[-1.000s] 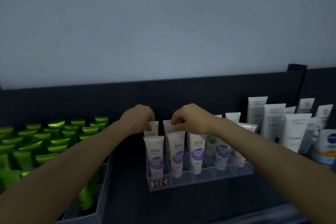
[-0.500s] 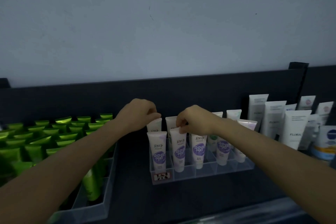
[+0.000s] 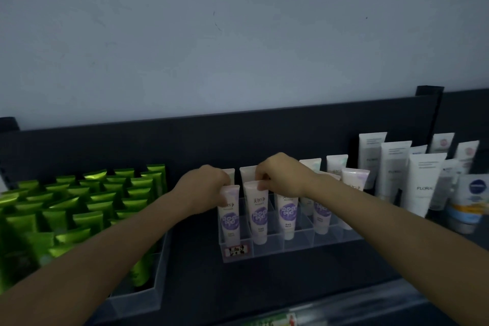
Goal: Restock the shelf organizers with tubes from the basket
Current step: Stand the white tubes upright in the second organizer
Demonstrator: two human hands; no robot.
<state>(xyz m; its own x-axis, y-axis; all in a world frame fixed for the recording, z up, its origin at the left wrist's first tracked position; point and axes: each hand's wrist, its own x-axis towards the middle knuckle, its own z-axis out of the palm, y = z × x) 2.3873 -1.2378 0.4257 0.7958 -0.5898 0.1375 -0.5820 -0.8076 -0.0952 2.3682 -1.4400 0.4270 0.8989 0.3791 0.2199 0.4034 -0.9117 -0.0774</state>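
The crimped top of the first lilac tube [image 3: 229,216] is being pinched by the left hand [image 3: 205,188], with the fingers curled over its upper edge. This tube is standing upright, crimp uppermost, in the front-left compartment of the clear organizer [image 3: 299,247]. Just beside it, the second lilac tube [image 3: 258,216] is being gripped at its top edge by the right hand [image 3: 280,176] — thumb in front, fingers bent behind. It is sitting in the next front compartment, leaning very slightly.

A third lilac tube [image 3: 287,216] is being left untouched in the compartment to the right, its top hidden under the right hand. A further one is being partly covered by the right forearm. Paler tubes [image 3: 336,165] are being held in the organizer's back row, behind both hands. A red-and-white label [image 3: 237,250] is being displayed on the organizer's front wall, below the first tube.

The organizer is being carried by a dark shelf [image 3: 206,280] with a dark back panel [image 3: 132,140] under a pale wall [image 3: 238,47]. To the left, rows of green tubes [image 3: 79,201] are being stored upright in a second clear tray [image 3: 158,280]. To the right, taller white tubes [image 3: 423,182] are being stood close together — with a blue-labelled container [image 3: 473,193] at the far edge.
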